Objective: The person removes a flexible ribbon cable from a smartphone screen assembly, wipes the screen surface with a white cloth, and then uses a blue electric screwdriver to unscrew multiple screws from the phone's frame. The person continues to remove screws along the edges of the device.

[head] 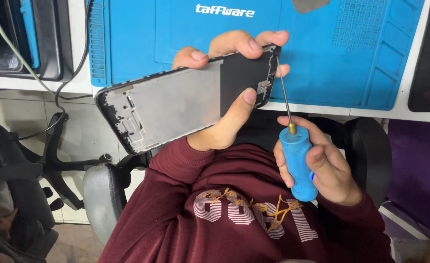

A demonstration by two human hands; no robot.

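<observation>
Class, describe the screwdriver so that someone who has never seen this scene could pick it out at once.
Start at the blue work mat on the white desk, then drop to the right hand below its edge. The screwdriver sits in that fist: a stubby light-blue handle with a brass collar and a thin steel shaft reaching the phone frame.

Blue work mat (322, 58) (ridged), black chair (371, 151)

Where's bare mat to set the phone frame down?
The blue mat is bare right of the left hand, up to its ribbed grid corner; also bare centre-top. Crowded: phone frame and screwdriver at the near edge; black trays far left.
</observation>
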